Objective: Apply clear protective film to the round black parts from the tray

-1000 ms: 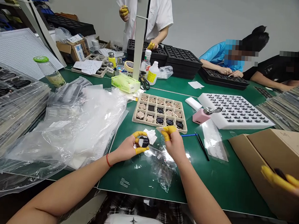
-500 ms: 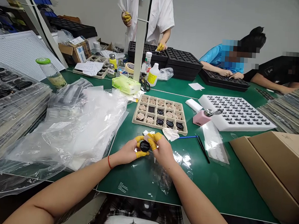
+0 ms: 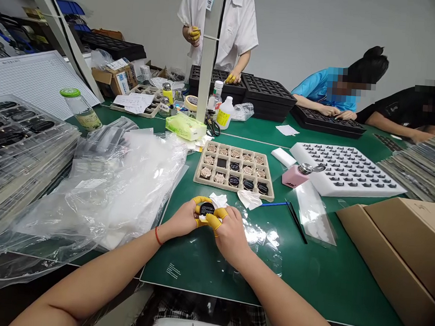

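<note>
My left hand [image 3: 184,219], with yellow finger cots, is closed round the edge of a watch case [image 3: 207,208]. Its round black face with small white print is turned up towards me. My right hand [image 3: 232,233], also in yellow finger cots, pinches a small white wipe [image 3: 202,218] against the lower edge of the case. The right fingers hide part of that wipe. Beyond my hands lies a beige compartment tray [image 3: 218,186] with rose-gold and black-faced watch cases. Crumpled white tissues [image 3: 250,200] lie between tray and hands.
Right of the tray are a pink pump bottle [image 3: 294,176], a white foam tray [image 3: 327,184], black tweezers [image 3: 297,223] and a cardboard box [image 3: 382,254]. Plastic bags [image 3: 134,182] cover the left side. Co-workers handle black trays [image 3: 270,99] across the table.
My right hand has moved slightly down and left, bringing the white wipe from the top of the watch case to its lower edge. The case has shifted slightly up and left.
</note>
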`<state>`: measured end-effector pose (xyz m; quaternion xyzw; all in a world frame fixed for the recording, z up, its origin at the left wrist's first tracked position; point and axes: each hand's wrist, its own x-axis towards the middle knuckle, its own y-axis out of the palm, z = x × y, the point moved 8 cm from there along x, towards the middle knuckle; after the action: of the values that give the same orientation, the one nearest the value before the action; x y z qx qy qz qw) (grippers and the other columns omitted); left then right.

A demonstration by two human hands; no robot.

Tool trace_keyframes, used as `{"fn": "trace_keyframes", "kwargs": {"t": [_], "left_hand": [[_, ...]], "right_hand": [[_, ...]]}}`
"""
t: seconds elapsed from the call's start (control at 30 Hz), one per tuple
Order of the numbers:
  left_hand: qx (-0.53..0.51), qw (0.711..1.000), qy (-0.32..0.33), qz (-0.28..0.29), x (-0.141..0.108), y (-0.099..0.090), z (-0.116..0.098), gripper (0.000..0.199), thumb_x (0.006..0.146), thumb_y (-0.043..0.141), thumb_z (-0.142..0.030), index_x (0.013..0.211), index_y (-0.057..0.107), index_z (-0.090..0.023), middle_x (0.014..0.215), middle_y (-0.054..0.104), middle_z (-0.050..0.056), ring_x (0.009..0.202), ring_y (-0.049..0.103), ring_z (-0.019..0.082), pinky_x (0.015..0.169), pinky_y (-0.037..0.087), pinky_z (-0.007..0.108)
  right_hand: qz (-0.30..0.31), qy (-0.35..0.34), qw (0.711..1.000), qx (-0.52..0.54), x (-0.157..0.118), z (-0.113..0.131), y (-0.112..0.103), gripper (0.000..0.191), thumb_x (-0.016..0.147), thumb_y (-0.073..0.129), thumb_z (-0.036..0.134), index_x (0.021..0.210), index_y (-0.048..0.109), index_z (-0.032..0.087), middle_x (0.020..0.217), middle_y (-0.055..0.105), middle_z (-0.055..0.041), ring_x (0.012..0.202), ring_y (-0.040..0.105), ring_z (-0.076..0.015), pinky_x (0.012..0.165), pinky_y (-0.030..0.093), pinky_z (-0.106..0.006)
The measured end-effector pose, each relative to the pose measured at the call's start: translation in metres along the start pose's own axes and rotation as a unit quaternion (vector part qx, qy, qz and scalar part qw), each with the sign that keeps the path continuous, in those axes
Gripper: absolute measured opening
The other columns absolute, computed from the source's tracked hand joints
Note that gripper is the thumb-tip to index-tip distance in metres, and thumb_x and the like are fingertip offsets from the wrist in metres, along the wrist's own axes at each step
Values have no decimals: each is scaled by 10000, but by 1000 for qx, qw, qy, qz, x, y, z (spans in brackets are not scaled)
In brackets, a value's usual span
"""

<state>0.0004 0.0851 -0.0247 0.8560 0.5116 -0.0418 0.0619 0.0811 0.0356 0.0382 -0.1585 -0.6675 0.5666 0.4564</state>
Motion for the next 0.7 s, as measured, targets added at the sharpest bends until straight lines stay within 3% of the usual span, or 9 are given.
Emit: {"fn": "trace_keyframes", "kwargs": {"t": [0.13, 0.27, 0.37, 0.47, 0.53, 0.63, 0.7], "left_hand": [[-13, 1000, 9, 11, 0, 2, -3, 510, 675, 722, -238, 1122, 487, -174, 960, 639, 56, 835, 633, 178, 742, 496, 300], [-27, 1000, 5, 1, 0, 3, 0, 500, 689, 713, -229, 1119, 460, -199, 908, 624, 21, 784, 625, 149, 735, 503, 299], [-6, 1000, -7, -7, -1, 4, 4, 510, 696, 708, -231, 1143, 463, -207, 912, 627, 28, 751, 629, 148, 723, 510, 310], [-19, 1000, -23, 0, -1, 7, 7, 561, 715, 685, -230, 1219, 439, -214, 861, 648, 28, 728, 649, 165, 731, 524, 345], [-31, 999, -23, 0, -1, 8, 7, 614, 724, 668, -213, 1280, 408, -215, 831, 662, 26, 720, 662, 175, 744, 527, 363], [-27, 999, -24, -21, 0, 3, 9, 727, 721, 662, -199, 1363, 320, -202, 768, 679, 18, 688, 673, 188, 733, 526, 373], [-21, 999, -23, -43, 2, -4, 10, 752, 732, 659, -228, 1383, 287, -174, 712, 683, 14, 661, 673, 191, 727, 521, 375]], "right_hand": [[2, 35, 997, 67, -2, -7, -1, 296, 802, 425, 52, 891, 644, 230, 789, 593, -69, 792, 486, -215, 859, 361, -411], [-39, 214, 959, 183, -11, -75, 2, 239, 878, 441, 243, 1061, 592, 214, 960, 634, -85, 849, 563, -217, 749, 443, -354], [27, 310, 942, 127, -20, -118, 15, 249, 837, 500, 254, 1040, 613, 165, 928, 640, -116, 834, 579, -249, 721, 455, -377], [36, 284, 954, 93, -16, -114, 21, 217, 839, 497, 250, 952, 656, 155, 929, 630, -134, 896, 561, -265, 785, 438, -415], [15, 255, 950, 182, -9, -95, 28, 262, 865, 470, 288, 1046, 623, 177, 952, 625, -104, 898, 566, -231, 781, 454, -382], [44, 250, 899, 358, 12, -75, 51, 381, 870, 458, 343, 1221, 493, 199, 818, 616, -28, 701, 576, -161, 611, 474, -288], [37, 273, 880, 386, 36, -85, 57, 416, 856, 477, 363, 1230, 460, 182, 759, 600, -4, 633, 559, -144, 564, 455, -264]]}}
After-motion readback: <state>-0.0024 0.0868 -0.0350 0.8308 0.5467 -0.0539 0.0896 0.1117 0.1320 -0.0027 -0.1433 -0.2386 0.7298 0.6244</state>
